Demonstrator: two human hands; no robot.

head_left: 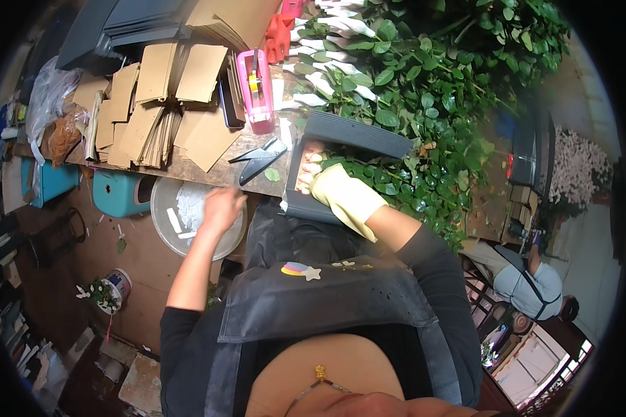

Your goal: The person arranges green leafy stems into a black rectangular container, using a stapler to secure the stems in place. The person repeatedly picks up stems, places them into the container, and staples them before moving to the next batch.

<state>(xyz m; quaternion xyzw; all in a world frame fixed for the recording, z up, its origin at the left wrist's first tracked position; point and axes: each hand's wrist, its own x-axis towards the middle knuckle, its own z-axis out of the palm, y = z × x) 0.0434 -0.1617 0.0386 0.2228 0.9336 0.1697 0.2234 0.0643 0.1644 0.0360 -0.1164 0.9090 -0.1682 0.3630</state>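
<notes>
My left hand (224, 208) is held above a round basin (161, 215) by the bench edge, fingers loosely curled and apart, with nothing visible in them. My right hand (342, 198), in a pale yellow glove, reaches into a dark corrugated sleeve (355, 133) at the front of the bench, against pale pink flower heads (308, 167) and leafy stems (389, 177); its fingertips are unclear. Dark-handled shears (257, 170) lie left of the sleeve, beside a loose green leaf (272, 174). A pink tape dispenser (257, 94) stands behind them.
Stacked kraft cardboard pieces (153, 76) cover the bench's left. Leafy bunches with white-wrapped heads (344, 28) fill the back right. Teal bins (122, 194) sit below left, near a flower bucket (118, 285). A co-worker (528, 288) is at the far right.
</notes>
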